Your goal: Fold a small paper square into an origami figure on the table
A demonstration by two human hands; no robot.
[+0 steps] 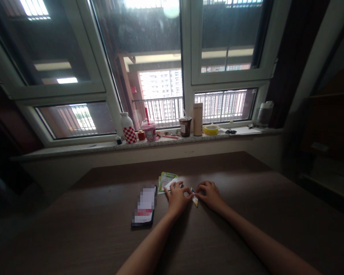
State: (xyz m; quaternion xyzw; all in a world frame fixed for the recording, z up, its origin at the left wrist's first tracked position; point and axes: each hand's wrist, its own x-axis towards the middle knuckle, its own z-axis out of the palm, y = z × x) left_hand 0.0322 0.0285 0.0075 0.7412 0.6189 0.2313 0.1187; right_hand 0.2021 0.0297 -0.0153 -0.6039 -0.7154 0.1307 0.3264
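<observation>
A small, pointed piece of folded paper [195,200], pale with yellowish and dark marks, lies on the brown table between my hands. My left hand [177,197] pinches its left edge between thumb and forefinger. From the other side, my right hand [210,194] has its thumb and fingertips closed on the upper right part of the paper. Fingertips hide some of it. Just beyond my left hand are green-and-white printed sheets or packets [168,178], partly covered by that hand.
A phone [145,206] with a lit, blurred screen lies left of my left forearm. Behind the table [103,191], a windowsill holds a checkered bottle [129,131], a pink cup [149,130], a dark drink cup [185,126], a beige flask [198,119], yellow tape [211,130] and scissors [231,131].
</observation>
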